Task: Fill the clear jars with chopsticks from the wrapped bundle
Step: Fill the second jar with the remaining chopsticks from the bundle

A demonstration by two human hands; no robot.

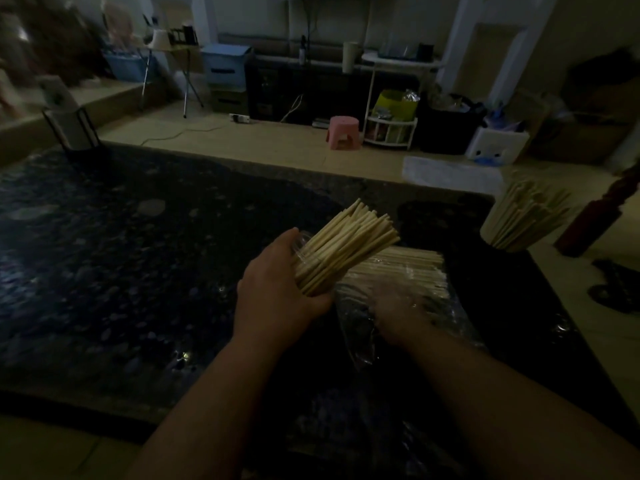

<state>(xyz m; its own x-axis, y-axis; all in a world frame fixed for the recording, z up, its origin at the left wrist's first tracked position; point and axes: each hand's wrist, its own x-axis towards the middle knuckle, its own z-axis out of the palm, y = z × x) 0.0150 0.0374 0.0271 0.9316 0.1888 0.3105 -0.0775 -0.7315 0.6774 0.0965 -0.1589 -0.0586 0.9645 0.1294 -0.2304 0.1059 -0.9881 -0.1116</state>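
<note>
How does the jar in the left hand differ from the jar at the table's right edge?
The held jar is gripped by the left hand and tilted toward the right; the far jar stands on the table, untouched. The held jar's chopsticks form a tight bunch; the far jar's fan outward. Both hold pale chopsticks.

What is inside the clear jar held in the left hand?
A dense bunch of pale wooden chopsticks fills the clear jar, ends sticking out. The left hand covers the jar's bottom, so their lower ends are hidden.

Bare left hand point(277, 292), bare right hand point(398, 315), bare forearms point(502, 393)
</note>
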